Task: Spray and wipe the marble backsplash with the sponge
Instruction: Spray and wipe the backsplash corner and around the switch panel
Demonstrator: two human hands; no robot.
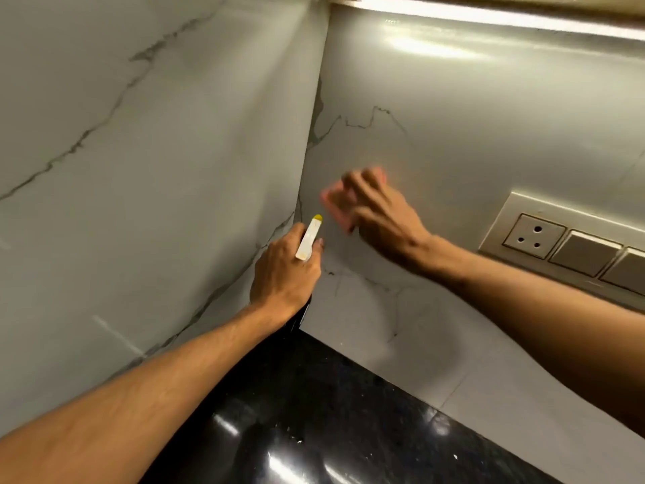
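Note:
The white marble backsplash [453, 134] with thin grey veins meets a second marble wall at an inner corner. My right hand [380, 211] presses a pink sponge [336, 202] flat against the backsplash near that corner; hand and sponge are motion-blurred. My left hand [284, 270] grips a spray bottle just below and left of the sponge. Its white spray head with a yellow nozzle tip [309, 239] points up toward the corner. The dark bottle body is mostly hidden under my hand.
A black polished stone countertop [314, 413] runs below the walls. A cream switch plate with a three-pin socket [534, 235] and rocker switches sits on the backsplash to the right. A lit strip under the cabinet [488, 15] glares along the top.

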